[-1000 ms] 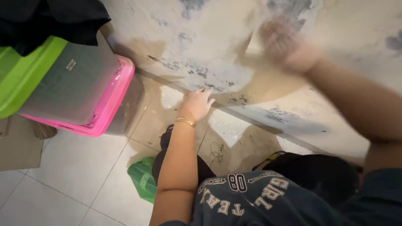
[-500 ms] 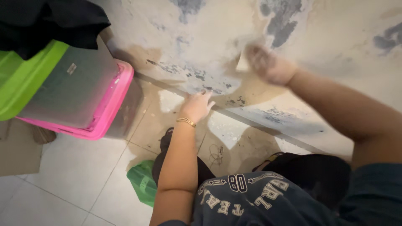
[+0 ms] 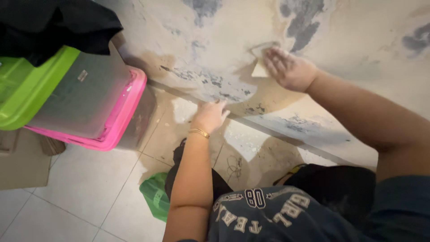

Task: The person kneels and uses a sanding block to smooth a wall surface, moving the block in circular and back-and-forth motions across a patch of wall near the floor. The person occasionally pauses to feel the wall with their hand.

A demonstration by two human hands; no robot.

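Flat, fingers together: right hand pressing a tan sheet of sandpaper against the stained wall. Left hand, fingers spread, empty, braced where wall meets floor. Pink-lidded bin well left.

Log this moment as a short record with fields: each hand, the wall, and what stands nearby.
right hand: right hand flat on the wall, pressing a small beige sheet
left hand: left hand with fingers open, resting at the wall's base, holding nothing
wrist: gold bracelet on the left wrist
wall: patchy, grey spots showing through pale paint
bins: pink-lidded bin and green-lidded bin at left, dark cloth on top
floor: tiled floor, green bag by the knee
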